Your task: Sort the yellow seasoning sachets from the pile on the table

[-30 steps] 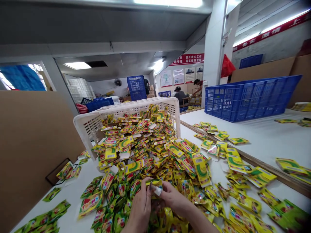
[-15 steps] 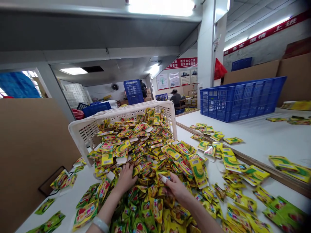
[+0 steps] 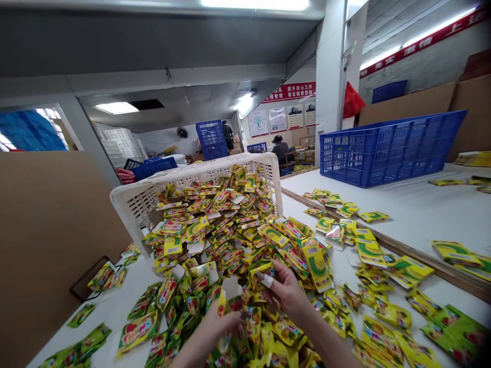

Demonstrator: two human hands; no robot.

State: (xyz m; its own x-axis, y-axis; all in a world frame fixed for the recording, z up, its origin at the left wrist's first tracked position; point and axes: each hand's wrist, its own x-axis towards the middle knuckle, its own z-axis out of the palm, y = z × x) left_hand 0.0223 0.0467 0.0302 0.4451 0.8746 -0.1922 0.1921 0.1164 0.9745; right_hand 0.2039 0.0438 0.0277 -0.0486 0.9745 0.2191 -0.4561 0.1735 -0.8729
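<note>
My left hand (image 3: pixel 217 327), slightly blurred, is closed on a small yellow carton (image 3: pixel 231 290) whose white end flap stands up and open. To its right, my right hand (image 3: pixel 287 292) pinches a small yellow candy packet (image 3: pixel 262 275); white tape wraps one fingertip. Both hands are close together over a heap of loose yellow packets (image 3: pixel 286 332) and green packets (image 3: pixel 178 306). Beyond them, flat yellow cartons (image 3: pixel 230 225) spill out of a tipped white plastic basket (image 3: pixel 279 189).
A blue crate (image 3: pixel 383 156) stands at the right on the white table (image 3: pixel 406 212), beyond a wooden strip (image 3: pixel 402 250). Loose cartons (image 3: pixel 370 250) lie along that strip. Cardboard (image 3: pixel 49 245) rises at the left. Two people (image 3: pixel 281 148) are in the background.
My left hand has come away from the carton pile, back toward me, with an open carton in it. My right hand has lifted a packet from the heap.
</note>
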